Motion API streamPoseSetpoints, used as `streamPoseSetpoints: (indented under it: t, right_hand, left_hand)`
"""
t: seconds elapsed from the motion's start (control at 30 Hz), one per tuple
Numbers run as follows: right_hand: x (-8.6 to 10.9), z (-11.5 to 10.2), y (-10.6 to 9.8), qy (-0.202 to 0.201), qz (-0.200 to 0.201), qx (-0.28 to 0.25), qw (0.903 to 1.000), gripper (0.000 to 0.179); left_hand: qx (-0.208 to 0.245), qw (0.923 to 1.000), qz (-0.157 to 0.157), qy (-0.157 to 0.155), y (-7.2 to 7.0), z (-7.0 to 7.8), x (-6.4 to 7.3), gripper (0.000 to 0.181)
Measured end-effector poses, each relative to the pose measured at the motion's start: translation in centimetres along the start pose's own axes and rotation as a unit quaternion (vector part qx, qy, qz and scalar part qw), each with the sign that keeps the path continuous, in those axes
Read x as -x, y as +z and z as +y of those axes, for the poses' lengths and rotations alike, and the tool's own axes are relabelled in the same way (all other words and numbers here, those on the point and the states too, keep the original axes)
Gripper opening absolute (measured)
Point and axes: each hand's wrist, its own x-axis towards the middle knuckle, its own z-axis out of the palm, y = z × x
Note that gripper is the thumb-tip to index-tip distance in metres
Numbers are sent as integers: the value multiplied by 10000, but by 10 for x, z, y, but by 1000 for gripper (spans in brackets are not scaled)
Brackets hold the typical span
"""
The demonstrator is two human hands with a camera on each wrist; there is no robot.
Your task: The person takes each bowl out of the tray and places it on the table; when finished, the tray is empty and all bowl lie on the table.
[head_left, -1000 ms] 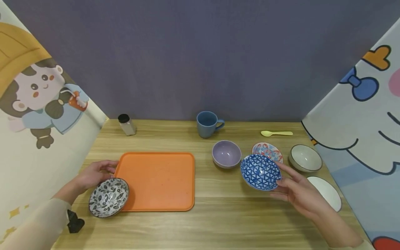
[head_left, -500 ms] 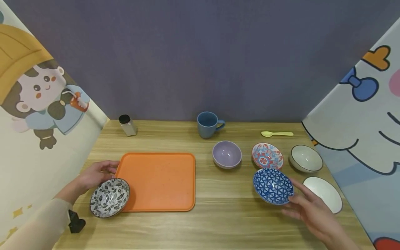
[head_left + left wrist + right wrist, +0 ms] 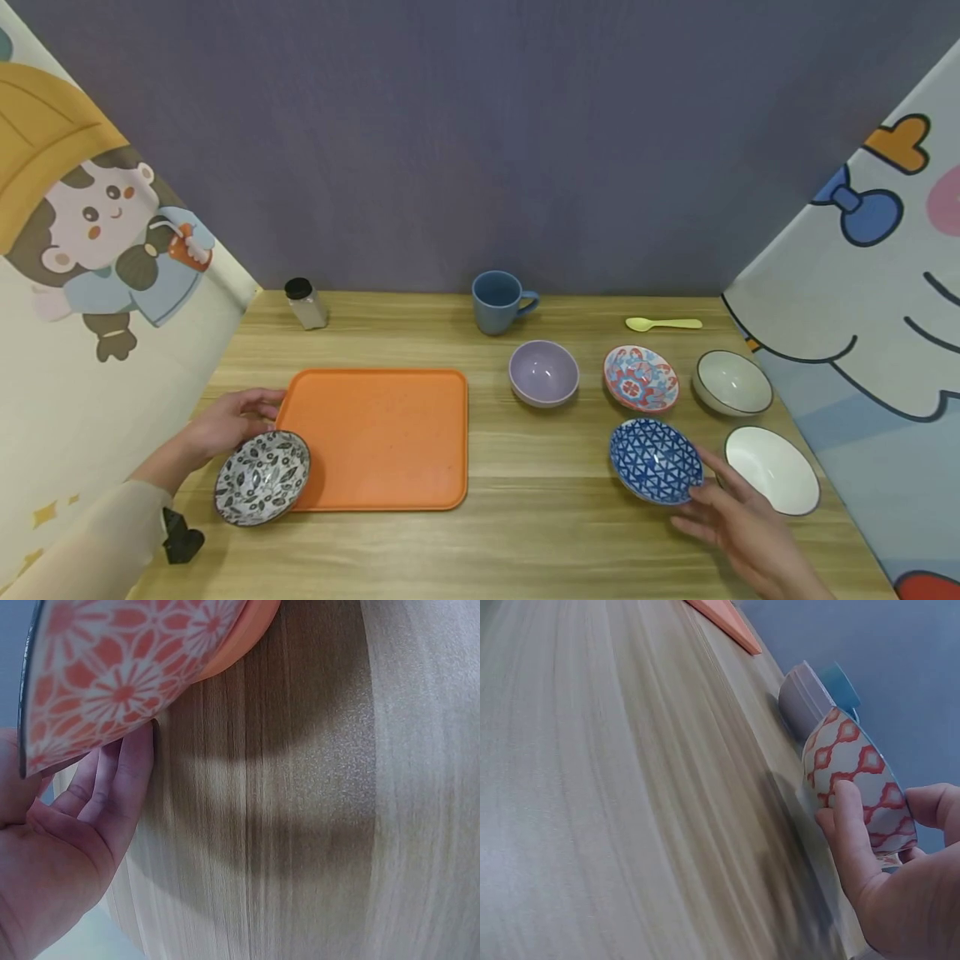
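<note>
My left hand [image 3: 231, 425] pinches the rim of a black-and-white leaf-patterned bowl [image 3: 262, 477], tilted over the orange tray's [image 3: 450, 442] near left corner. In the left wrist view its outside shows red with white flowers, the bowl [image 3: 124, 682] hiding part of the thumb, the fingers [image 3: 124, 776] underneath. My right hand [image 3: 738, 521] grips a blue-and-white triangle-patterned bowl [image 3: 656, 461] by its right side. The right wrist view shows this bowl [image 3: 859, 784] from outside, white with a red pattern, held above the table with thumb at the rim and fingers below.
Behind the blue bowl sit a red-and-blue patterned dish [image 3: 641, 379] and a purple bowl [image 3: 543, 375]. At right are a grey bowl [image 3: 733, 383] and a white oval dish [image 3: 772, 471]. A mug [image 3: 497, 304], yellow spoon [image 3: 663, 324] and black-lidded jar [image 3: 306, 304] line the back wall.
My right hand has drawn the blue bowl toward me and slightly right, uncovering the red-and-blue dish behind it. The left hand and its bowl have stayed nearly in place.
</note>
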Motion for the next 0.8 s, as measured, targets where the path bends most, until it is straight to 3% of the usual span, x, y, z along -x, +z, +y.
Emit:
streamPoseSetpoints:
  t: [0.3,0.63,0.8]
  right_hand:
    - [-4,8,-4,80,-37,-133,9999,75]
    - [-4,17,-12,-219,-486,-557,9970,75]
    - [-2,20,-10,-332,-437,-336,9979,75]
  left_hand:
    - [-22,10000,-21,21,-1,0,0,54]
    - [-47,10000,-2,9,-1,-2,-1,54]
    - [-61,10000,1,24,-1,-3,-3,54]
